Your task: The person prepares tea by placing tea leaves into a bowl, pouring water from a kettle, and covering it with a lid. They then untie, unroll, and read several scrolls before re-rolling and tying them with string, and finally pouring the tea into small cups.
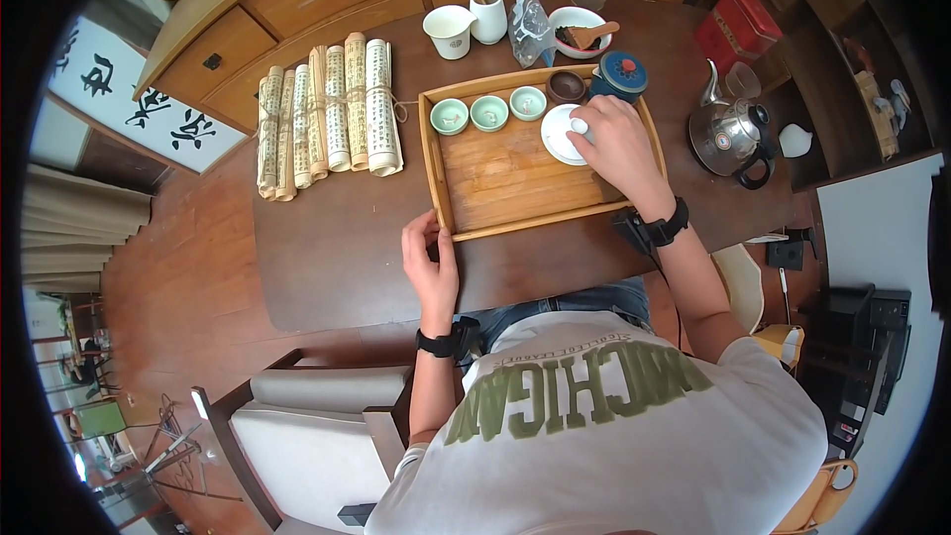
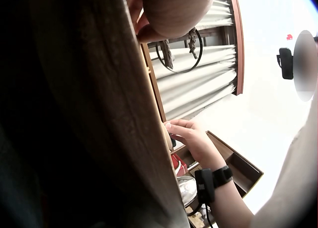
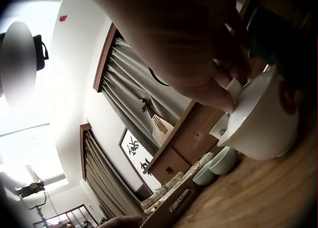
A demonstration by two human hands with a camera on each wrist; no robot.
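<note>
Brown table [image 1: 347, 277], crowded tray [image 1: 495, 193]

At right, the bowl's [image 3: 263, 133] lid [image 1: 562, 148] is pinched by the right hand [image 1: 622, 144]; the tray's near-left corner is touched by the loose left hand [image 1: 431, 272]. If swung far, the lid may be chipped on the blue jar [image 1: 610, 86].

Soft, even light falls across the table [image 1: 337, 277] and tray [image 1: 515, 178] in the head view, where the shiny kettle [image 1: 715, 134] throws back bright glints and the wide lens bows the room inside a ring of black. In the left wrist view, the lower left sinks into near-black shadow while the wall [image 2: 227, 114] burns out to white. In the right wrist view, glare floods the left side, the right hand [image 3: 194, 54] darkens against it, the canister [image 3: 271, 37] is lost in murk and the tray looks softly blurred
</note>
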